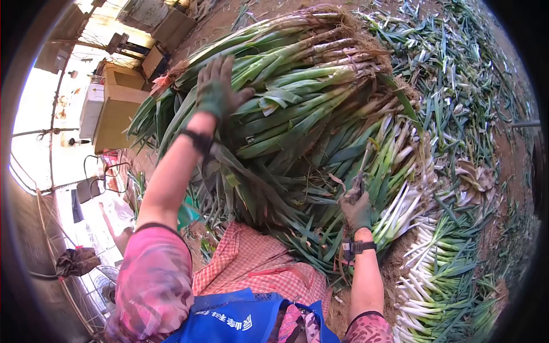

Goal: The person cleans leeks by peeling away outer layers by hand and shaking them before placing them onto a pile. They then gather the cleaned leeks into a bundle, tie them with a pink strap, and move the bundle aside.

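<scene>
A large stack of green onions (309, 97) lies in front of me, roots toward the right and green leaves toward the left. My left hand (217, 88), in a dark green glove, rests with fingers spread on top of the upper bundle's leaves. My right hand (355, 207), also gloved, is closed on leaves low in the stack, beside a bundle of white stalks (400, 166). A red checked cloth (251, 263) covers my lap, above a blue apron (240, 320).
Loose onions and trimmed leaves (457, 86) litter the dirt floor to the right. More white-stalked onions (434, 274) lie at lower right. Cardboard boxes (120, 100) stand at upper left, and a wire rack (100, 171) stands to the left.
</scene>
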`<action>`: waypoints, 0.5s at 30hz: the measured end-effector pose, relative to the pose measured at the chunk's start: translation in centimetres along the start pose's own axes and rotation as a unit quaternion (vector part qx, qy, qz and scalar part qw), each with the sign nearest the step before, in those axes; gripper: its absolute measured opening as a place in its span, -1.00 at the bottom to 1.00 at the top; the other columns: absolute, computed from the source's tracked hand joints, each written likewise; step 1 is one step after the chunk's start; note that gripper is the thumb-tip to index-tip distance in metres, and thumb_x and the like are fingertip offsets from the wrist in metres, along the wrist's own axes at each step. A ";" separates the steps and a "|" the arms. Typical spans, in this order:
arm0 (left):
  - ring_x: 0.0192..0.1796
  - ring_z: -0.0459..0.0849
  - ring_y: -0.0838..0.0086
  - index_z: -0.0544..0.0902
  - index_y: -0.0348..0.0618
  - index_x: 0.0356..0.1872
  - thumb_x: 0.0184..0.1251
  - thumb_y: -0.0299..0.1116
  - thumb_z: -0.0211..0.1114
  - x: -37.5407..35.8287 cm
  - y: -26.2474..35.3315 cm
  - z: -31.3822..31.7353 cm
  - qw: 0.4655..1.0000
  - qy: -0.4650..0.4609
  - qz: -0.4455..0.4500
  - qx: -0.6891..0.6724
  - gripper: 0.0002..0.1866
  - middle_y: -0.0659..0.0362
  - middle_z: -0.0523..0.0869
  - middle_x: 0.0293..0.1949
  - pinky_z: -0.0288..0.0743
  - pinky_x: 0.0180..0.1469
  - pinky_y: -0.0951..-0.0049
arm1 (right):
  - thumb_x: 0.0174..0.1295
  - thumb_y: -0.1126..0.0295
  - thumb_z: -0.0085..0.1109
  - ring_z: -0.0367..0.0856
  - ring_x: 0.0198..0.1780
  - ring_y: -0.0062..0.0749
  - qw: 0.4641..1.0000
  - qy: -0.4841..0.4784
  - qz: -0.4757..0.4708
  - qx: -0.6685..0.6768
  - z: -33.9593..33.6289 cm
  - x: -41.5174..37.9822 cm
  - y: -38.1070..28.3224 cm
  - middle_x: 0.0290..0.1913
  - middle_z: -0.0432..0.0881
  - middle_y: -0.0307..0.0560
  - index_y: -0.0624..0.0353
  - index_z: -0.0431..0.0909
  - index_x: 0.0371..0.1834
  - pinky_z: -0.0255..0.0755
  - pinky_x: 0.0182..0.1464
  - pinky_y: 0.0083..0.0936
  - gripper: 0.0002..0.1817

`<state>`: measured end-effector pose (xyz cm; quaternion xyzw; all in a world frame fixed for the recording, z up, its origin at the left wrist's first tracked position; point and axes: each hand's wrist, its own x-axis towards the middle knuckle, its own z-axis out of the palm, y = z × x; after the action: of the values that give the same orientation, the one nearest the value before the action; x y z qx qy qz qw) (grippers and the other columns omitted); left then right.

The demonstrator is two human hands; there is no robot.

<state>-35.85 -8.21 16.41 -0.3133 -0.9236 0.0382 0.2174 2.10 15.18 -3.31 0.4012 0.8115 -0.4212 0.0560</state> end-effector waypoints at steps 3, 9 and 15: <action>0.31 0.48 0.04 0.42 -0.21 0.30 -0.06 0.08 0.48 4.4 -3.0 5.1 0.955 -0.271 -0.096 -0.077 -0.10 -0.12 0.55 0.23 0.33 0.33 0.18 | 0.08 0.02 0.27 0.65 -0.05 0.14 0.998 -0.030 0.035 -0.044 -0.8 -0.2 -4.5 -0.16 0.66 0.27 0.30 0.44 -0.04 0.49 0.00 -0.18 -0.42; 0.05 0.69 0.04 0.57 -0.21 0.10 -0.06 0.05 0.41 3.7 1.2 0.4 0.901 -0.398 -0.093 -0.148 -0.29 -0.10 0.70 0.02 0.52 0.11 0.16 | 0.04 0.03 0.31 0.67 -0.05 0.07 0.997 -0.043 0.055 -0.040 1.3 -2.2 -4.3 -0.15 0.68 0.20 0.29 0.44 -0.04 0.49 -0.02 -0.22 -0.41; -0.05 0.72 0.00 0.46 -0.12 0.02 -0.01 -0.05 0.46 -12.8 11.4 -5.1 0.820 -0.404 -0.212 -0.346 -0.39 -0.10 0.73 -0.18 0.54 0.03 0.13 | 0.00 0.05 0.38 0.67 -0.07 0.09 0.993 -0.028 0.108 0.043 1.2 -4.7 -2.1 -0.18 0.68 0.16 0.27 0.44 -0.05 0.48 -0.01 -0.21 -0.41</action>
<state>-18.21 -7.05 13.85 -0.1209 -0.9249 -0.2076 -0.2948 3.50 10.82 -0.72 0.4765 0.7428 -0.4582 0.1062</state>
